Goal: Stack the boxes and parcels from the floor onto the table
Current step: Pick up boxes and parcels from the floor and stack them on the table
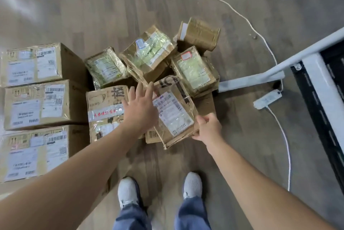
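Observation:
A heap of taped cardboard parcels lies on the wooden floor in front of me. My right hand [207, 128] grips the near right corner of a flat labelled box [174, 113] at the front of the heap. My left hand [140, 106] hovers with fingers spread over that box's left edge and the neighbouring printed box [106, 110]. Behind them lie smaller taped parcels [149, 52], [193, 70], [106, 66] and a plain brown one [202, 33]. Three large cartons [39, 105] stand in a column at the left.
The white table leg and foot [251, 78] and the table's edge [320, 88] are at the right. A white power strip [268, 99] with its cable [283, 133] lies on the floor beside the table foot. My feet [128, 191] stand just before the heap.

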